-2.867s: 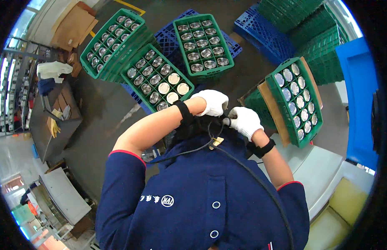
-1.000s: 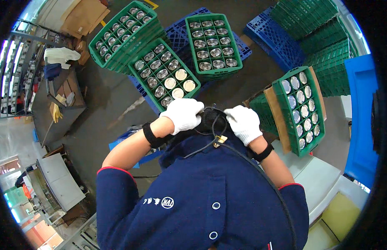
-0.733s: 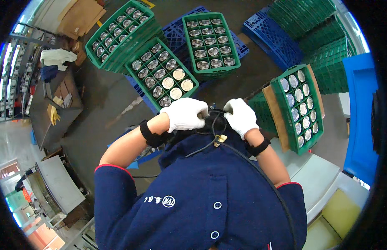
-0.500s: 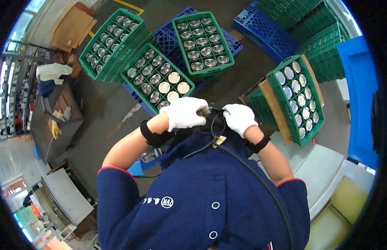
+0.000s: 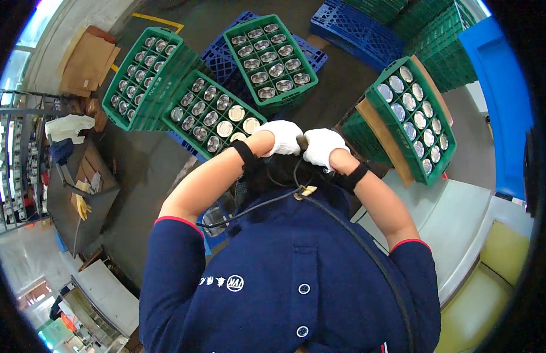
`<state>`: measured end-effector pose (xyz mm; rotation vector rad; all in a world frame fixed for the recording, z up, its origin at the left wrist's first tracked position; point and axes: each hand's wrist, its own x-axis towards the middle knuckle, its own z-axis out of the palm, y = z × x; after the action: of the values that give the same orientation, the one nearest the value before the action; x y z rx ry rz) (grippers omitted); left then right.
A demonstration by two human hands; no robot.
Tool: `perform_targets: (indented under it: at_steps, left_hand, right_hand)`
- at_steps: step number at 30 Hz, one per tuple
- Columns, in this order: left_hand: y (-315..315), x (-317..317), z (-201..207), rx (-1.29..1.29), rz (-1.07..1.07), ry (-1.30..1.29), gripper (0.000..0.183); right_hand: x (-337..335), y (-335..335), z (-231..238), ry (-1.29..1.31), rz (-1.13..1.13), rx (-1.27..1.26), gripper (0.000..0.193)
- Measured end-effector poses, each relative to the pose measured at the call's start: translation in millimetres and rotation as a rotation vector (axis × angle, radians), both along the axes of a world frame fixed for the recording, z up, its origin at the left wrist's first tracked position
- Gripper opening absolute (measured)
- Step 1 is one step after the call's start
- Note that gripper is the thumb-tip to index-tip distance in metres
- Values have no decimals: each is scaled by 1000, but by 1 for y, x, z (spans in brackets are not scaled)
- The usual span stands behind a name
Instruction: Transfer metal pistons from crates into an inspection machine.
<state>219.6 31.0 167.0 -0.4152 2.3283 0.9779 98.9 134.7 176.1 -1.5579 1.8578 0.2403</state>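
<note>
In white gloves, my left hand (image 5: 283,137) and my right hand (image 5: 324,147) are raised close together in front of my upper body. Both have their fingers curled inward. Between them is a small dark patch; what they hold there, if anything, is too hidden to name. Just below the hands hangs a loop of black cable (image 5: 247,206), which passes a small pale yellow piece (image 5: 307,192) and runs down over my dark blue shirt. Beyond my left hand, a green divided crate (image 5: 185,130) holds shiny metal pistons (image 5: 197,108) and several pale round pieces (image 5: 236,113).
More green crates of metal parts stand at the far left (image 5: 132,120) and far middle (image 5: 296,97), near blue pallets (image 5: 358,29). A tilted crate (image 5: 446,157) of round metal pieces is at right, by cardboard (image 5: 383,140) and a pale grey surface (image 5: 429,215). A dark table (image 5: 102,197) is at left.
My hands have come closer together and moved slightly up in the picture; the gap and cable end seen between them are now mostly covered. The surroundings have shifted as the view turned.
</note>
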Motion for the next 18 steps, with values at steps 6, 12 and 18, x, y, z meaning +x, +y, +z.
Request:
perform_targets:
  at_steps: [6,12,18]
  left_hand:
    - [-18,25,-11,255,363,18,35]
    - [-10,58,-23,45,338,232,34]
    - [14,48,16,137,485,165,27]
  right_hand:
    - [-14,14,-7,-171,-47,-78,24]
    - [-2,7,-3,-80,-78,47,21]
    - [-29,12,-18,-647,-427,112,24]
